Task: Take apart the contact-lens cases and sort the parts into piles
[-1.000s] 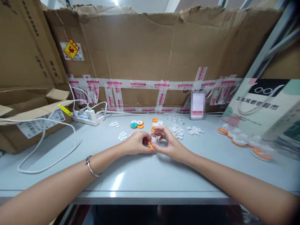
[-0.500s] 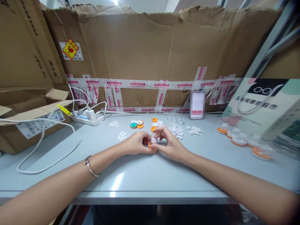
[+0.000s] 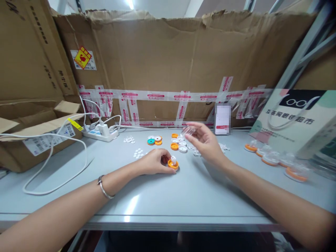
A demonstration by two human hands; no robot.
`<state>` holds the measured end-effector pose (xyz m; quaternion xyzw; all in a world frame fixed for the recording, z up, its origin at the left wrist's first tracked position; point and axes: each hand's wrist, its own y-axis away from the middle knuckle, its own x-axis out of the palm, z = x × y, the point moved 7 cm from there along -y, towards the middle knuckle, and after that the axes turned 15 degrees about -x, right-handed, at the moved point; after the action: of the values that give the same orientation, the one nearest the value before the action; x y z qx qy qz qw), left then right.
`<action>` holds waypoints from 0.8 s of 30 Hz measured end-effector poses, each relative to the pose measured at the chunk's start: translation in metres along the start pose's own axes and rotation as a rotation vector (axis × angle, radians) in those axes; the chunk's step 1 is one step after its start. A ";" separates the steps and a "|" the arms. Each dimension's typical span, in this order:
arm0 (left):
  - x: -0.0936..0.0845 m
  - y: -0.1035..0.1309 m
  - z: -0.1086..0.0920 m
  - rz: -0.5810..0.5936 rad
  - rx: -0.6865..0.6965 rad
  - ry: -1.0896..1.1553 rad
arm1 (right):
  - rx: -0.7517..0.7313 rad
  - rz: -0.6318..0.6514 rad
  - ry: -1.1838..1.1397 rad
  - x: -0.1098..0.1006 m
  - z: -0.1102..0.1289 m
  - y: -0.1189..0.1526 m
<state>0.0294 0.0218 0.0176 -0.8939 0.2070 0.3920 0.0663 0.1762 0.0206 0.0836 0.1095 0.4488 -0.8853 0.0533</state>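
Near the middle of the table, my left hand pinches the rim of an orange disc with a small white piece standing on it. My right hand is raised behind and to the right, its thumb and fingers closed on a clear plastic cup. Orange discs and white discs lie just beyond my left hand. Small white parts are partly hidden behind my right hand. A teal disc and other discs sit further left, near small white caps.
Several clear-topped orange pieces stand at the right, before a paper bag. A phone leans at the back. On the left are a power strip, a looping white cable and an open carton.
My right hand has lifted the clear cup away from the orange disc, moving up and to the right. My left hand stays at the disc. The view has shifted slightly.
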 end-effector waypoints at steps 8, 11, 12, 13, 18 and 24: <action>0.000 0.000 0.001 0.016 0.014 0.014 | 0.118 0.221 0.707 -0.029 -0.074 -0.081; 0.000 0.000 0.002 0.014 0.032 0.008 | 0.125 0.439 0.926 -0.016 -0.108 -0.091; 0.000 0.000 0.002 0.016 0.037 0.007 | 0.132 0.477 0.952 -0.012 -0.118 -0.091; -0.001 0.000 0.003 0.016 0.041 0.005 | 0.145 0.505 0.971 -0.010 -0.126 -0.090; -0.003 0.001 0.003 0.006 0.064 -0.010 | 0.231 0.643 1.094 -0.001 -0.154 -0.083; -0.003 0.002 0.003 0.007 0.075 -0.009 | 0.283 0.687 1.149 -0.004 -0.164 -0.077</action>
<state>0.0246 0.0224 0.0178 -0.8882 0.2244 0.3884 0.0994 0.1897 0.1984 0.0506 0.7042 0.2254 -0.6697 0.0698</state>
